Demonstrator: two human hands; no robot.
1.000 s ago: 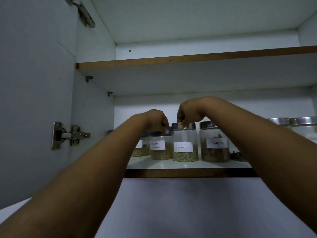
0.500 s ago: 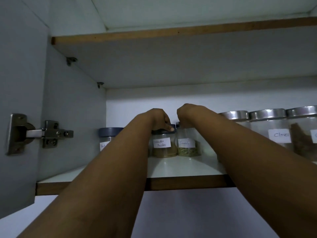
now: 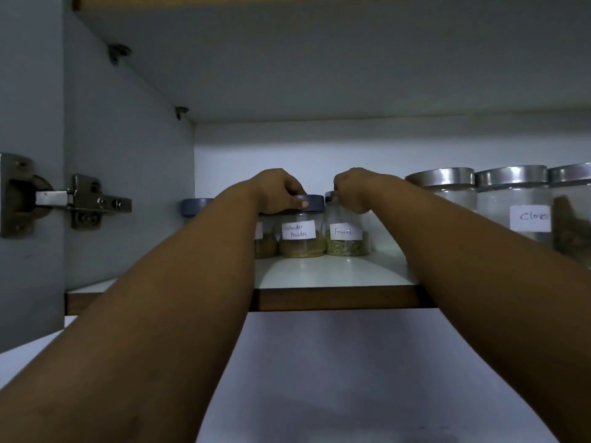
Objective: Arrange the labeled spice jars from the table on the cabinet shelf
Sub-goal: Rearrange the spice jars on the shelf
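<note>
Both jars stand on the cabinet shelf (image 3: 335, 295), well back from its front edge. The left hand (image 3: 281, 190) is clamped on the coriander powder jar (image 3: 299, 228) lid; the right hand (image 3: 351, 191) pinches the fennel jar (image 3: 343, 231) lid just beside it. Best to slide them squarely, labels forward, and release only once both sit flat.

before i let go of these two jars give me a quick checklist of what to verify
1. Coriander powder jar standing flat on shelf: ok.
2. Fennel jar upright: ok.
3. Both labels facing out and readable: ok.
4. Left hand on the coriander lid, right hand on the fennel lid: ok.
5. Lids screwed tight: cannot tell.
6. Gap to cloves jar on the right: ok.
</note>
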